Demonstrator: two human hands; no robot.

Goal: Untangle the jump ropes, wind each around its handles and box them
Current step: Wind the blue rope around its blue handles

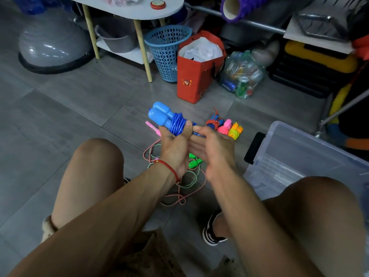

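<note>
— Grey tile floor (60, 120) is lying open on the left; the clear plastic box (299, 156) is sitting on the right, its near rim just beside the right knee.

— And the ropes?

— Loose pink and green ropes (185, 186) are tangling on the floor between the legs. Three wound bundles (224, 125) are lying side by side beyond the hands.

— The hands?

— The left hand (175, 146) is gripping the blue rope bundle (171, 120), thumb pressing the coils. The right hand (213, 144) is stretching flat, fingertips touching the bundle's end.
</note>
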